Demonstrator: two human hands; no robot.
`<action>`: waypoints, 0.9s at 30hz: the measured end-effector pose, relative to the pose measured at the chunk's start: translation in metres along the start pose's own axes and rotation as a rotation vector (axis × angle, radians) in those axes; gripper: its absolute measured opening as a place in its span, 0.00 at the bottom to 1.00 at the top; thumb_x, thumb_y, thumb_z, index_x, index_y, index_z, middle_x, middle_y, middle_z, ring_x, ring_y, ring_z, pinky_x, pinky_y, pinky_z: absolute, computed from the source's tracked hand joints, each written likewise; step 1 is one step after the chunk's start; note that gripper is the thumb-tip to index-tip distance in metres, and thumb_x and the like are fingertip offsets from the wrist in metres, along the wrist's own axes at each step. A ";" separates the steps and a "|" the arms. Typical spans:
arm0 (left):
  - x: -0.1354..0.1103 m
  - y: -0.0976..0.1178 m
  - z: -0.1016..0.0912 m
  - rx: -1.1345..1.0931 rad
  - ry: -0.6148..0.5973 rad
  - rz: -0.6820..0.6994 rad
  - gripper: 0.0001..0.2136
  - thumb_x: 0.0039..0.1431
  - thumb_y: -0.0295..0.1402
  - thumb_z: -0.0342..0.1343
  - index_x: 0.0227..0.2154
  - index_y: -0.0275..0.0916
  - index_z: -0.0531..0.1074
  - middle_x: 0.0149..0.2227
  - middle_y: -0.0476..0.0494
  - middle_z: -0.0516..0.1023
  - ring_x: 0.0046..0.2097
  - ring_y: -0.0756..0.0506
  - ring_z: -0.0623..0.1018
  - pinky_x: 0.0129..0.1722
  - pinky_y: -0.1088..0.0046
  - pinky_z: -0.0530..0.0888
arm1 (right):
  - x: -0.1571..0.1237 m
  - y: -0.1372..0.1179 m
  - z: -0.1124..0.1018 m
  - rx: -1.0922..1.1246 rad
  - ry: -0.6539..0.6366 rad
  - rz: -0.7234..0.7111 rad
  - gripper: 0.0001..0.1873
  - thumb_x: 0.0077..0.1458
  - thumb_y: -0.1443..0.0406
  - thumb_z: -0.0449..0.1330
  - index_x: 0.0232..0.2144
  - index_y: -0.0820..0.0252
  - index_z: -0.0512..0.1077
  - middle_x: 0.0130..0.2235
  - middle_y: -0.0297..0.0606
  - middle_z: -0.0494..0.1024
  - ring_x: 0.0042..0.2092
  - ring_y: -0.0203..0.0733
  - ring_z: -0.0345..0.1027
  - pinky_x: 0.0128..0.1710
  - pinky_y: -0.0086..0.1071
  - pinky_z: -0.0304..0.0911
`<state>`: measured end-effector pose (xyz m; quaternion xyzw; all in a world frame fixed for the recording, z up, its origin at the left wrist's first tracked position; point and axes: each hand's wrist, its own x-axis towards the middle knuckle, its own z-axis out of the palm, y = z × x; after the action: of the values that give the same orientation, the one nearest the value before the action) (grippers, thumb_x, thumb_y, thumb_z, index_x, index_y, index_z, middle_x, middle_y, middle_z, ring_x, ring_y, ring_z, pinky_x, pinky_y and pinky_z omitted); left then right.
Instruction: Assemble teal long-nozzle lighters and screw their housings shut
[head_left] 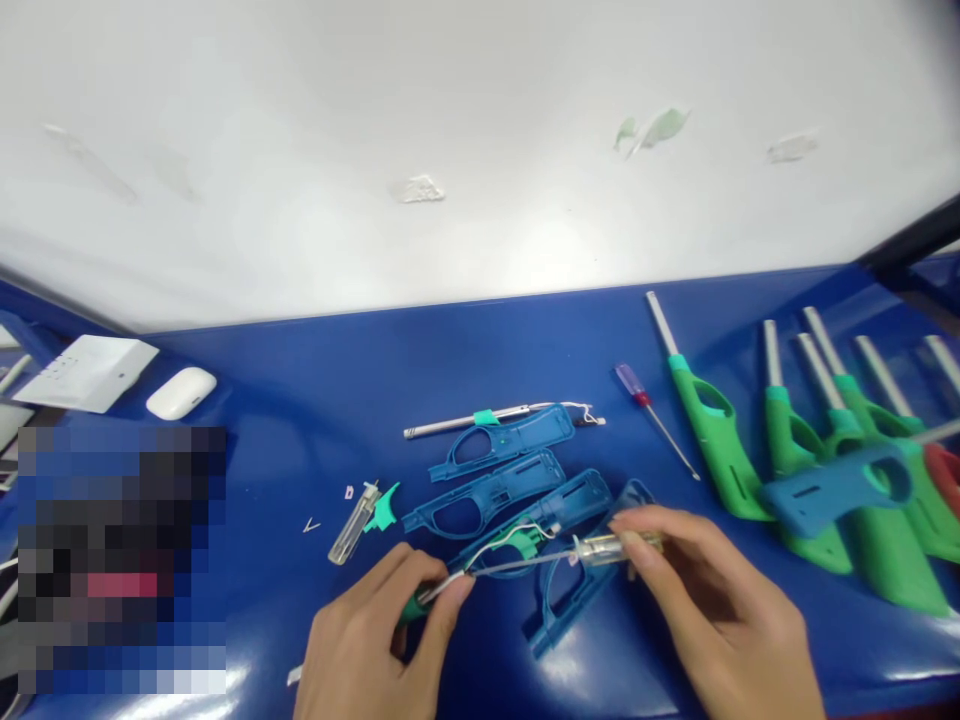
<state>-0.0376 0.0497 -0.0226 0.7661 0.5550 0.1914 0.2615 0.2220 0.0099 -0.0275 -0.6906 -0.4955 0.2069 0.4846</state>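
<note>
My left hand (382, 635) is closed around a dark green part, with a white wire (499, 540) looping out from its fingers. Between thumb and fingers of my right hand (712, 605) is a small clear fuel tank (600, 550). A thin grey line, tube or rod I cannot tell, joins the two. Beneath and behind them lie several blue lighter shell halves (517, 480). Another clear fuel tank (352, 525) rests left of these, touching a green trigger piece (384, 508). A metal lighter tube (442, 425) with a green collar and white wires lies behind the shells.
At right, a purple-handled screwdriver (637, 390) lies beside several green lighters (712, 430); a blue shell (836, 490) rests across some. A white earbud case (181, 393) and white box (86, 372) stand at left. A white wall (480, 100) bounds the back.
</note>
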 end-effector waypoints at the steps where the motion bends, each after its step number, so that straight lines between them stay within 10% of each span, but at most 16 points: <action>1: 0.000 0.000 0.000 0.004 0.002 0.008 0.13 0.74 0.43 0.56 0.33 0.47 0.75 0.29 0.57 0.78 0.25 0.51 0.76 0.25 0.77 0.71 | 0.000 -0.001 0.000 -0.002 -0.002 -0.002 0.03 0.62 0.62 0.66 0.36 0.46 0.81 0.34 0.24 0.86 0.33 0.31 0.81 0.36 0.12 0.72; 12: -0.003 -0.002 -0.005 0.189 0.106 0.201 0.15 0.77 0.48 0.48 0.39 0.47 0.72 0.32 0.53 0.83 0.27 0.45 0.85 0.24 0.70 0.79 | -0.006 -0.011 0.004 -0.032 -0.052 -0.055 0.03 0.63 0.63 0.66 0.35 0.48 0.79 0.33 0.25 0.84 0.33 0.32 0.80 0.34 0.15 0.72; 21: 0.003 -0.005 -0.010 0.367 -0.047 0.353 0.17 0.80 0.30 0.36 0.62 0.45 0.64 0.37 0.49 0.85 0.28 0.47 0.86 0.24 0.76 0.80 | -0.003 -0.010 0.008 -0.052 -0.103 -0.145 0.09 0.68 0.64 0.62 0.35 0.47 0.81 0.34 0.25 0.84 0.34 0.32 0.80 0.37 0.20 0.72; 27: 0.004 -0.004 -0.009 0.438 -0.068 0.417 0.20 0.76 0.23 0.35 0.55 0.46 0.70 0.37 0.49 0.81 0.22 0.46 0.83 0.17 0.70 0.77 | -0.003 -0.010 0.009 -0.062 -0.116 -0.156 0.09 0.68 0.64 0.63 0.36 0.46 0.82 0.35 0.24 0.85 0.35 0.32 0.81 0.38 0.19 0.72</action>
<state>-0.0448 0.0564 -0.0181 0.9077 0.4047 0.0909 0.0635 0.2092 0.0120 -0.0229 -0.6515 -0.5811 0.1929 0.4480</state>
